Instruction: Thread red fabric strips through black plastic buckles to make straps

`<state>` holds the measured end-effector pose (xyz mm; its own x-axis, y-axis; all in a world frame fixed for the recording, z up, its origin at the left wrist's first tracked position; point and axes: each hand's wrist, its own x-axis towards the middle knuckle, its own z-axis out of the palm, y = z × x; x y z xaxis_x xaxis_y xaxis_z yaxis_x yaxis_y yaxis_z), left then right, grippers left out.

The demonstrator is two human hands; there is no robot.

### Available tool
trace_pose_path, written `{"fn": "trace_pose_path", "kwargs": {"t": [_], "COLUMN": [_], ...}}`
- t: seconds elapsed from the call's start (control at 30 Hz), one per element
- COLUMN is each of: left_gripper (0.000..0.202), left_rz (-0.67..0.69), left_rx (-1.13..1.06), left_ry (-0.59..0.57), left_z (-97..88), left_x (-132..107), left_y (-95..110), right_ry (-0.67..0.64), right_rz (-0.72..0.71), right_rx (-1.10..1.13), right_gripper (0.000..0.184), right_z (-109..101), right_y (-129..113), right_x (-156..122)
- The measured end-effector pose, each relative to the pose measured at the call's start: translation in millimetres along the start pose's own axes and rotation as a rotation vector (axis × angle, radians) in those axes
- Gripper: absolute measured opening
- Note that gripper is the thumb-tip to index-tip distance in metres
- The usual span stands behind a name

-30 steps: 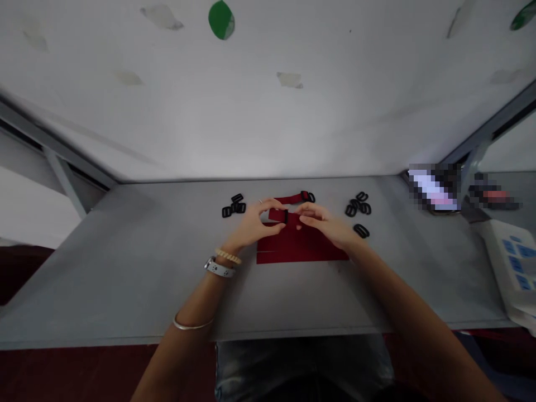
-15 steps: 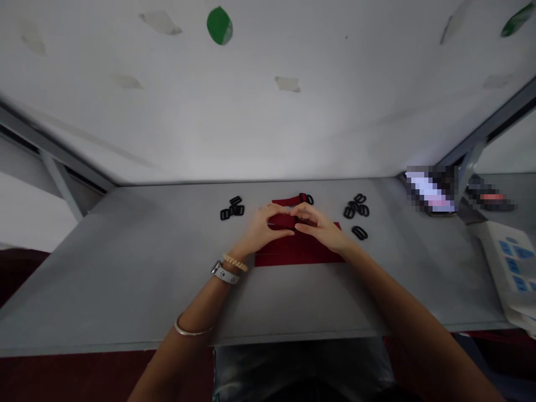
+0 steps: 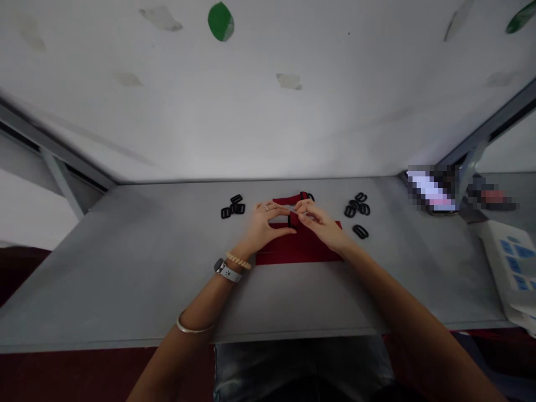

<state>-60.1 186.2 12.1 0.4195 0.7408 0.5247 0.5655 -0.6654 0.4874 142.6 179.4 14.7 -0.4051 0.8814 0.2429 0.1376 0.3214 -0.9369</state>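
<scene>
Fingers of the left hand (image 3: 263,225) have opened into a looser arch since the earlier view. A grey worktable (image 3: 125,290) spreads before the person, with flat red webbing pieces (image 3: 299,252) lying beneath both hands. Above them, a short red strap (image 3: 281,225) runs roughly side to side, its long axis across the view. The right hand (image 3: 317,219) pinches it beside a black plastic slider (image 3: 288,221), and is the nearer hand to that slider; whether the left grips or merely steadies cannot be told. Fingers hide how the strap passes through the slider. Clusters of black plastic buckles (image 3: 233,206) lie to either side.
</scene>
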Motion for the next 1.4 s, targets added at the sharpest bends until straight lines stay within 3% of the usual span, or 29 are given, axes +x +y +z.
{"fn": "trace_pose_path", "kwargs": {"t": [0.27,0.43,0.73,0.9,1.03,1.2,1.3,1.4], "left_gripper": [0.031,0.033,0.033,0.028,0.018,0.012,0.012,0.016], "left_rz": [0.132,0.131,0.115,0.094,0.119,0.165,0.147,0.087], "left_rx": [0.29,0.304,0.252,0.251,0.262,0.224,0.175,0.141], "left_ry": [-0.05,-0.071,-0.097,-0.05,-0.012,0.031,0.024,0.045], "left_z": [3.3,1.8,2.3,9.0,16.9,22.7,23.6,20.7], "left_x": [-4,-4,-2,-4,-5,-7,-8,-6], "left_y": [-6,-8,-3,6,19,31,31,28], "right_ry": [0.117,0.07,0.113,0.182,0.264,0.214,0.201,0.198], "right_rz": [0.001,0.03,-0.079,-0.115,-0.187,-0.256,-0.272,-0.181], "right_rx": [-0.528,-0.541,-0.629,-0.586,-0.575,-0.569,-0.443,-0.222], "right_gripper": [0.027,0.027,0.025,0.021,0.044,0.054,0.057,0.06], "right_z": [-6,-12,-6,10,26,38,40,32], "right_y": [-23,-17,-8,0,2,-3,-8,-10], "right_x": [-2,-1,0,-2,-7,-14,-16,-13]}}
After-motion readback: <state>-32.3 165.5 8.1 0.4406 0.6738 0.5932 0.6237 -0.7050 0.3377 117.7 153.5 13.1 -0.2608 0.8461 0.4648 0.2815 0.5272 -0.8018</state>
